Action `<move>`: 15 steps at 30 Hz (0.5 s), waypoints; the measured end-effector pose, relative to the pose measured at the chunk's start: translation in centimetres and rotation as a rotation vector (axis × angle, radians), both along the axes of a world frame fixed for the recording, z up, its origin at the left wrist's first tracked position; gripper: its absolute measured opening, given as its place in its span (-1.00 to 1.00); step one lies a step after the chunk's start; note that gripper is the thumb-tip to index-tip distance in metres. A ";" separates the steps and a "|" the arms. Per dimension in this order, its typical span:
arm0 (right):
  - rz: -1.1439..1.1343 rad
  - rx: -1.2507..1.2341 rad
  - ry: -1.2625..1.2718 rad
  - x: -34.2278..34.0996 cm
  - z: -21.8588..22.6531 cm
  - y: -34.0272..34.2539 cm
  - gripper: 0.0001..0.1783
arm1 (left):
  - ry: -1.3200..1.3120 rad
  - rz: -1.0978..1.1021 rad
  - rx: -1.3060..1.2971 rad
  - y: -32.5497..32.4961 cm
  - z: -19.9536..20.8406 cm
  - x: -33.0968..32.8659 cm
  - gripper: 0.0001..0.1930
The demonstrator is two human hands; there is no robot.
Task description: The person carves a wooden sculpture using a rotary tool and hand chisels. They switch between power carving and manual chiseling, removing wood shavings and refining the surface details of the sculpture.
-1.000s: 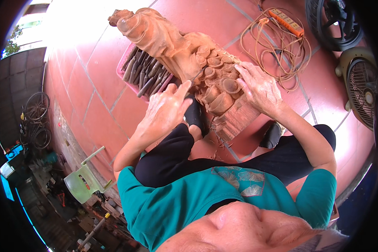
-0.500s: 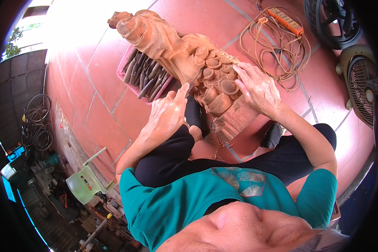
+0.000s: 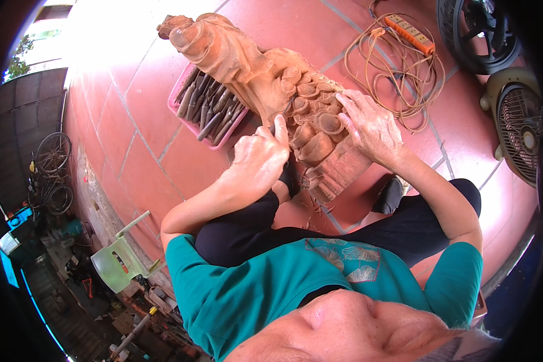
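Carving (image 3: pixel 247 66) and hands: the long wooden figure lies ahead of the body and between the two hands, touched on its right side by one and met on its left edge by the other.
Left hand (image 3: pixel 256 158): at the carving's left edge, about midway along; fingers curl in a narrow grip on what looks like a slim tool (image 3: pixel 273 127), mostly hidden; the index finger points forward against the wood.
Right hand (image 3: pixel 373 128): laid flat, fingers straight and close together, gripping nothing that shows; it rests on the rounded lumps along the right edge.
Long axis: slants from far left to near right, the narrow end pointing away; whether it lies flat or leans, I cannot tell.
Nearer hand: the smooth, draped length is closer to the left hand, the blocky base (image 3: pixel 341 173) closer to the right.
Legs: black trousers (image 3: pixel 238 235) spread wide, the base between the feet.
Basket: a pink basket (image 3: pixel 190 126) of dark-handled tools (image 3: pixel 205 107) sits just beside the carving, left of its draped length.
Floor: red tiles (image 3: pixel 145 111) carry all this.
Farther right: an orange power strip (image 3: pixel 410 34), a black wheel (image 3: pixel 446 30) and a fan (image 3: pixel 519 127).
Farther left: a pale green chair (image 3: pixel 111 268), well apart.
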State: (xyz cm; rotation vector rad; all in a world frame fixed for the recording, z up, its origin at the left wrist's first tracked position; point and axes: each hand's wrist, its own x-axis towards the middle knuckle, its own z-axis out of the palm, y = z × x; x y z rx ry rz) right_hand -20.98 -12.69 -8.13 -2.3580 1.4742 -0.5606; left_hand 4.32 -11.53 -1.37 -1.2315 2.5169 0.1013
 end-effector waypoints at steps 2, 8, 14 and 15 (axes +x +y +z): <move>-0.003 -0.008 -0.004 0.0 -0.2 0.0 -0.57 | -0.047 -0.054 -0.061 0.4 -0.6 -0.5 -0.26; 0.001 -0.053 0.018 0.1 -0.6 0.0 -0.58 | -0.080 -0.104 -0.175 1.6 -2.5 -0.6 -0.18; 0.003 -0.037 0.021 0.2 0.0 0.3 -0.59 | 0.311 0.123 -0.062 1.8 -4.7 1.9 -0.42; 0.003 -0.034 0.031 0.1 0.0 0.4 -0.59 | 0.391 0.201 0.066 1.9 -5.2 2.3 -0.35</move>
